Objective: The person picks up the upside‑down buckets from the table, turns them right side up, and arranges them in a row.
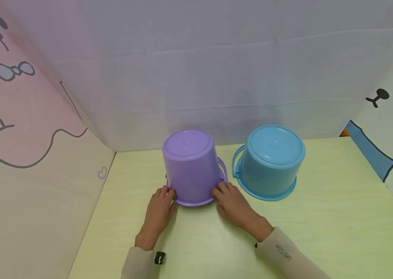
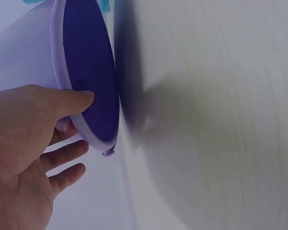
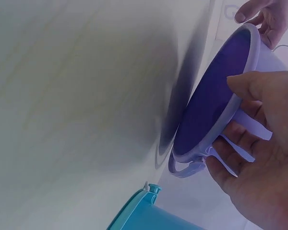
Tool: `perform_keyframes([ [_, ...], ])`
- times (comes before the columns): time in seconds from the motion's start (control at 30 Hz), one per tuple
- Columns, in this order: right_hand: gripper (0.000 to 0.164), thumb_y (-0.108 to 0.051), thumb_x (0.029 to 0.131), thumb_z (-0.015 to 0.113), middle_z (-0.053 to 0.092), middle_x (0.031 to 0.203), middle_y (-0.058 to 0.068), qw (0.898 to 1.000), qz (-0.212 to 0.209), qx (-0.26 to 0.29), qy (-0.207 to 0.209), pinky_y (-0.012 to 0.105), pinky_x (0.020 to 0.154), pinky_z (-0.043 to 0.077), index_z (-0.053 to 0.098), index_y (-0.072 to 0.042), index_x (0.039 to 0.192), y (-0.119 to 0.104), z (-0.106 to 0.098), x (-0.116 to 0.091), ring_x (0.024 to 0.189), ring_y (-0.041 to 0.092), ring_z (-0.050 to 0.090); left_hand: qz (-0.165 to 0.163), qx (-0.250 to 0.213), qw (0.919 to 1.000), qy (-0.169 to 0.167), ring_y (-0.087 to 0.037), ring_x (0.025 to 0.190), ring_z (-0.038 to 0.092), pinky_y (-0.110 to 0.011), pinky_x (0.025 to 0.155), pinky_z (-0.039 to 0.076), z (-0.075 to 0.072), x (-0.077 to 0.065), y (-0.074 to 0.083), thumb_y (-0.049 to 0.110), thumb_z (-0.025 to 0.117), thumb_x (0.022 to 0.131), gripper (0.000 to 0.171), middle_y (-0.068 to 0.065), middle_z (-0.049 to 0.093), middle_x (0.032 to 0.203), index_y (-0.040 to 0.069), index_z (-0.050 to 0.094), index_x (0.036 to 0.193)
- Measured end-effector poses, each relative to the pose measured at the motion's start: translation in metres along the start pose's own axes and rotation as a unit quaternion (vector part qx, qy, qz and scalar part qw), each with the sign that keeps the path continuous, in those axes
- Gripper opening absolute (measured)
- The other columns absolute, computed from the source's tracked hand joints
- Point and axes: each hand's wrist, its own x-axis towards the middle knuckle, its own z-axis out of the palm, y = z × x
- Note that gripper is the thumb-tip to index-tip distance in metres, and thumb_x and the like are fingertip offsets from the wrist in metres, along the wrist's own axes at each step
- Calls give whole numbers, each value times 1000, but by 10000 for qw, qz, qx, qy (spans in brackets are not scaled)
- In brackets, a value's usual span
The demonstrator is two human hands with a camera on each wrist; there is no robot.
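Note:
A purple bucket stands upside down, its near rim tipped up from the table so that the dark inside shows in both wrist views. At the left of its rim, my left hand pinches the edge, thumb on the inner side and fingers outside. My right hand holds the rim on the other side, its thumb over the edge and its fingers along the outer wall. The bucket's purple handle sticks out at the right. Beside it a light blue bucket sits upside down, touched by neither hand.
The pale yellow-green table runs back to a white cloth wall. Cartoon-printed panels border the left and right sides. The blue bucket's handle juts into the gap between the two buckets.

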Motion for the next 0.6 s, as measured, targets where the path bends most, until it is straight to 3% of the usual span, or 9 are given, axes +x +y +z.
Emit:
perform_keyframes([
  [0.4,22,-3,90,79,54,99,7,9980,-190,-16,610,42,81,50,62,-10,103,2,-3,2,91,28,52,12,-194,9992,356,-35,98,61,-47,77,51,-3,6,-1,-7,83,79,34,-7,55,96,9,55,89],
  [0.6,17,-6,96,76,52,96,5,9977,-151,15,659,39,77,48,62,-10,104,0,-8,3,88,24,49,4,-244,9985,487,-34,95,61,-45,75,51,-8,8,0,-7,84,80,33,-8,56,95,8,56,88],
])
